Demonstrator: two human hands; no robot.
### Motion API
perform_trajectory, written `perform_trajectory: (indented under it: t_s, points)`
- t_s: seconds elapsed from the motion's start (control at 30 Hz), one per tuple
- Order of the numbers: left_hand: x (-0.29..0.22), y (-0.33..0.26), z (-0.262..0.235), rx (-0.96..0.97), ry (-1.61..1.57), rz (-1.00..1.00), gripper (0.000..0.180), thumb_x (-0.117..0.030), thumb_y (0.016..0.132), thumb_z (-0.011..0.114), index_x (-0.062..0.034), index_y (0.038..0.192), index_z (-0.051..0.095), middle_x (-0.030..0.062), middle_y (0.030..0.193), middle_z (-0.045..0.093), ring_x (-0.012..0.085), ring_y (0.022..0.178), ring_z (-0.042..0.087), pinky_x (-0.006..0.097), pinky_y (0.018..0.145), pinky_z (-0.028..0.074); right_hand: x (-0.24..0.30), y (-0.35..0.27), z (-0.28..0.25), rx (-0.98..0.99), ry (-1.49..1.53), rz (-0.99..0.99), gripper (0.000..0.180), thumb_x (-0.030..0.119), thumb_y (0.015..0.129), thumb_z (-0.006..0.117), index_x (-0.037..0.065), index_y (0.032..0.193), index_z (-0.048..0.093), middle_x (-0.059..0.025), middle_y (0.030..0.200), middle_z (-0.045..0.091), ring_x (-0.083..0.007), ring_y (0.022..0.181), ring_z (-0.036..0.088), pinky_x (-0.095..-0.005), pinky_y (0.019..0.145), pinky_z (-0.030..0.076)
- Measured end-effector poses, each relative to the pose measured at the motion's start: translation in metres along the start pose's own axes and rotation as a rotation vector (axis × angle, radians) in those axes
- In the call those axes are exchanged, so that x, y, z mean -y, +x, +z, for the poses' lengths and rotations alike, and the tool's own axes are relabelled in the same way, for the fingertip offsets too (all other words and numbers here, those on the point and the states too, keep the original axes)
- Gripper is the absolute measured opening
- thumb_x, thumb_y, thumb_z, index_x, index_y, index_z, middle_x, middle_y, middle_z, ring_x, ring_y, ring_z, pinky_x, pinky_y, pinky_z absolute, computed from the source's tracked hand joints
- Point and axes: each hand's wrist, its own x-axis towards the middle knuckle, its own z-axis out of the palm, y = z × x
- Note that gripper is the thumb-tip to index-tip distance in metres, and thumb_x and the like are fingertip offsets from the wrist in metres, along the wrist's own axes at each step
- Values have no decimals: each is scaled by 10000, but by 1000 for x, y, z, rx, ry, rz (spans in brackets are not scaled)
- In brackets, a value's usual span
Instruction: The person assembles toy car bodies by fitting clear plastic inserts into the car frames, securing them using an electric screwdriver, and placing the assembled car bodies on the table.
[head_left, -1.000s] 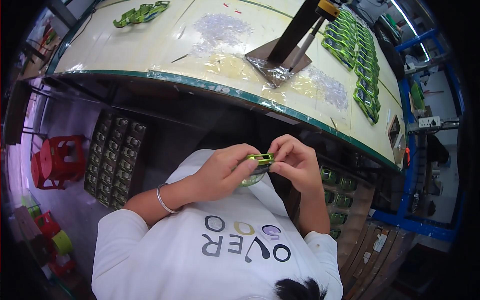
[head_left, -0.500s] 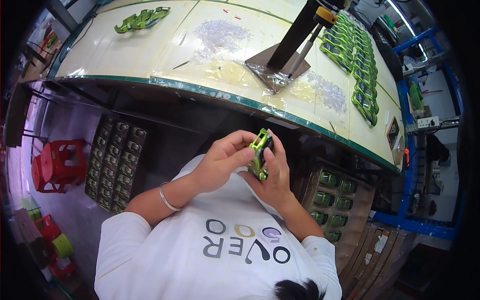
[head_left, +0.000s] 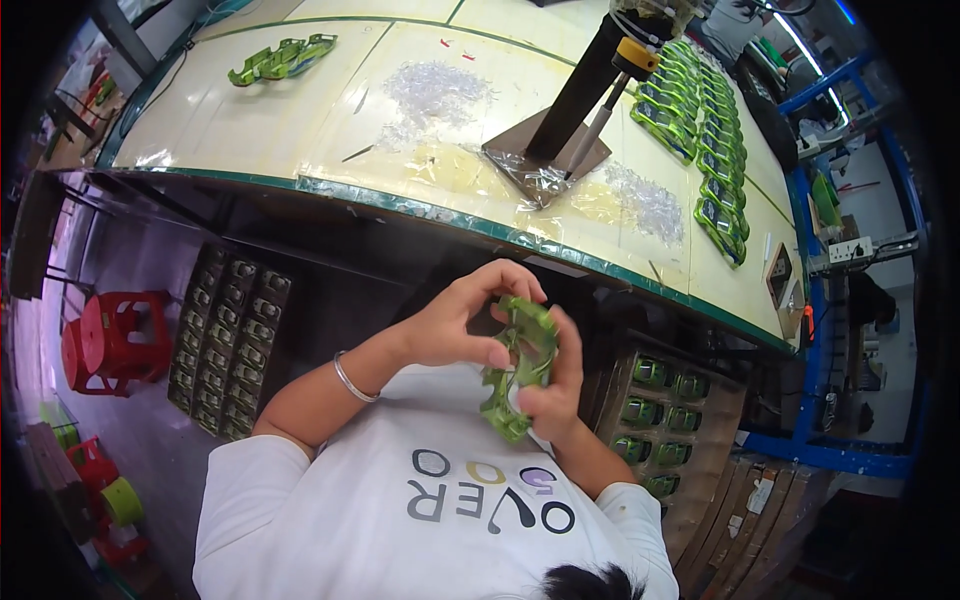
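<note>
I hold a green plastic frame part (head_left: 520, 365) upright in front of my chest, over my white shirt. My left hand (head_left: 455, 322), with a metal bangle on its wrist, grips the part's upper end, thumb pressed on its face. My right hand (head_left: 556, 392) wraps round the part from behind and from the right, fingers curled over its edge. Both hands sit just below the green-trimmed front edge of the workbench (head_left: 420, 208).
On the pale bench stand a black post on a dark base plate (head_left: 560, 120), heaps of clear plastic bits (head_left: 430, 92), rows of green parts (head_left: 712, 140) at the right and a few (head_left: 285, 58) far left. Below are dark trays (head_left: 225, 340), boxed green parts (head_left: 655, 410) and a red stool (head_left: 115, 335).
The green part has been turned from lying flat between my fingertips to standing upright, and my right hand has shifted behind it. Both hands stay in front of my chest.
</note>
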Motion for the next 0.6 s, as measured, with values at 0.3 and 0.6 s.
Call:
perform_trajectory:
  t_s: [0.3, 0.6]
  points:
    - [16, 31, 9, -210, -445, -245, 1033, -261, 498, 796, -54, 1284, 158, 19, 1043, 419, 93, 920, 445, 210, 823, 369, 0, 60, -17, -368, 1020, 449, 546, 401, 846, 325, -47, 1152, 382, -212, 994, 512, -265, 766, 558, -325, 690, 495]
    - [2, 66, -9, -232, -551, -178, 713, -82, 626, 664, -62, 1197, 238, -17, 928, 372, 50, 800, 389, 213, 754, 401, 7, 101, -23, -263, 1055, 372, 498, 368, 843, 368, -55, 1097, 437, -198, 973, 531, -281, 825, 554, -328, 753, 470]
